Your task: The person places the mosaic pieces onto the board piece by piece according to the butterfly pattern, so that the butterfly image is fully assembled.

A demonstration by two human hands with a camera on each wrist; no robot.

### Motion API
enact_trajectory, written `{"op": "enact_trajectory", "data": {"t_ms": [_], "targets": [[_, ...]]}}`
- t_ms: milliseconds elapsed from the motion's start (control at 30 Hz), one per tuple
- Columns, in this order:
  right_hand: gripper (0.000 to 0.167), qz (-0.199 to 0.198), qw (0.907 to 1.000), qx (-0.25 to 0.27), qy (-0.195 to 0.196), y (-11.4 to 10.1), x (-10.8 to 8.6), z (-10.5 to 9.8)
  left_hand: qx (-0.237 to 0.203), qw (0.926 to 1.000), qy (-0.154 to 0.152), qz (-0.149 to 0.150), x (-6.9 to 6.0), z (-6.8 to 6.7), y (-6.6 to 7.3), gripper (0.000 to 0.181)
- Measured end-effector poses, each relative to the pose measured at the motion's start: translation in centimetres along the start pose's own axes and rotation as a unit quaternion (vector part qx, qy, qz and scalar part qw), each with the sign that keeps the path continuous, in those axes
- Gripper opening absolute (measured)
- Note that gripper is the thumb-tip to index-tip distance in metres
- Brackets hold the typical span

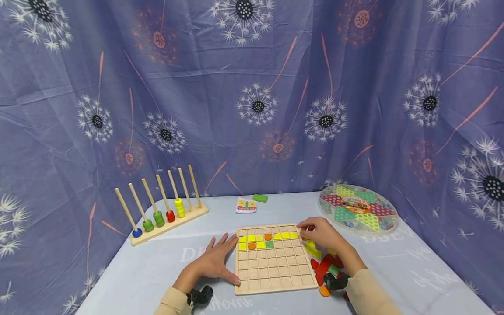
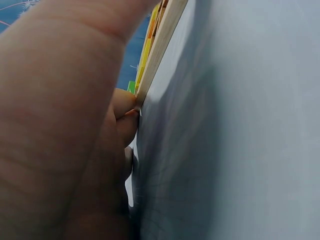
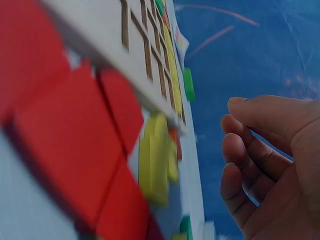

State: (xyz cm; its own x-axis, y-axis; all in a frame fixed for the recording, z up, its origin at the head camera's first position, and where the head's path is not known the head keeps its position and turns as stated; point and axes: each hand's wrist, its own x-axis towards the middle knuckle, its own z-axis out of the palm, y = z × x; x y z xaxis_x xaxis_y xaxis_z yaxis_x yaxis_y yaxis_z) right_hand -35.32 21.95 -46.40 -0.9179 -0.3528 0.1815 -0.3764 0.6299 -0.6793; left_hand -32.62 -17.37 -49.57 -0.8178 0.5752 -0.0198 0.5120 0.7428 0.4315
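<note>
Matt wooden board (image 1: pixel 278 271); cloth curtain (image 1: pixel 204 109)

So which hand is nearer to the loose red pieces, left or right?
Right. The right hand is just beyond the red pieces, by the far right corner of the wooden board; the left hand is at that board's left edge, across from them.

The person's left hand (image 2: pixel 60 120) looms large, its fingers (image 2: pixel 125 102) against the edge of a wooden board (image 2: pixel 160 47) on the pale worktop (image 2: pixel 265 120). Yellow pieces (image 2: pixel 145 56) lie on the board; something green (image 2: pixel 131 86) shows beyond them, before blue cloth (image 2: pixel 131 57). Shadow darkens the worktop alongside.
</note>
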Motion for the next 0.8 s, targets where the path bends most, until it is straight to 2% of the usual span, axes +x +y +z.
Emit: {"op": "enact_trajectory", "data": {"t_ms": [200,467,600,800], "targets": [[0.022,0.069,0.9968,0.015,0.037,2.0,-0.8,-1.0,0.001,1.0000,0.002,0.000,0.0,0.0,0.1,0.132],[0.020,0.071,0.9967,-0.015,0.038,3.5,-1.1,-1.2,0.002,1.0000,0.003,0.000,-0.1,0.0,0.1,0.132],[0.022,0.072,0.9973,-0.011,0.014,3.4,-1.3,-1.3,0.000,1.0000,0.003,0.001,-0.1,0.0,0.1,0.132],[0.024,0.036,0.9972,0.000,-0.065,3.2,-1.6,-1.4,0.000,1.0000,0.003,-0.001,0.0,0.1,0.0,0.132]]}}
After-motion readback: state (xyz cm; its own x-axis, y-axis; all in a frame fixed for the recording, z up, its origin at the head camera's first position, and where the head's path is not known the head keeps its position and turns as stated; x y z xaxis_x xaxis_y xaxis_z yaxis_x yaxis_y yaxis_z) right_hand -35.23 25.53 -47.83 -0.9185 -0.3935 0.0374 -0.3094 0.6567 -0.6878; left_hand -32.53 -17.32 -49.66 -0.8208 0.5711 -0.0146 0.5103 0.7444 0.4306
